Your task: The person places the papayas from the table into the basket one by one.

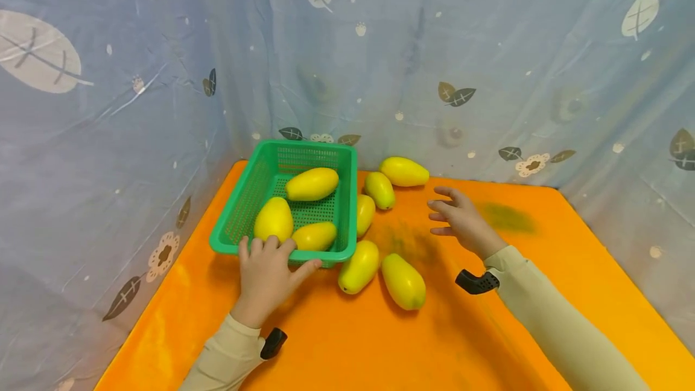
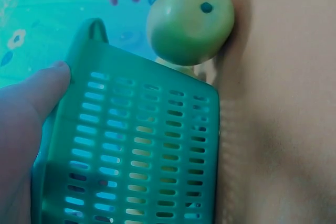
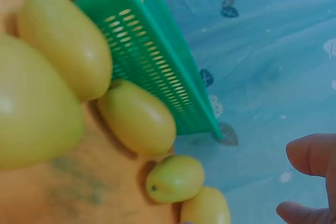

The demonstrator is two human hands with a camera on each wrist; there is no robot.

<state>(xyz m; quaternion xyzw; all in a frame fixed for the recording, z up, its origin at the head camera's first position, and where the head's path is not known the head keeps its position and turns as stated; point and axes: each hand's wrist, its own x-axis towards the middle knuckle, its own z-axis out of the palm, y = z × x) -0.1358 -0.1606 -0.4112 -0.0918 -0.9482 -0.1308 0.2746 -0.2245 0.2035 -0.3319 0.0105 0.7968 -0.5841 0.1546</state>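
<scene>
My left hand (image 1: 271, 276) grips the near rim of a green plastic basket (image 1: 352, 198), fingers over the rim. Its thumb (image 2: 37, 90) presses the rim's outer side in the left wrist view. Inside the basket lie three yellow, papaya-like fruits: one at the back (image 1: 312, 184), one at the near left (image 1: 274, 219) and one at the near right (image 1: 315, 236). My right hand (image 1: 461, 219) hovers over the table to the right, fingers spread and apart, holding nothing. Its nearest fruit is a tapered yellow one (image 1: 404, 172) by the back curtain.
More yellow fruits lie right of the basket: a small one (image 1: 379, 190), one against its wall (image 1: 365, 215), and two nearer ones, left (image 1: 359, 267) and right (image 1: 403, 282). An orange tabletop (image 1: 347, 349) lies beneath. Blue patterned curtains (image 1: 380, 65) stand behind and beside it.
</scene>
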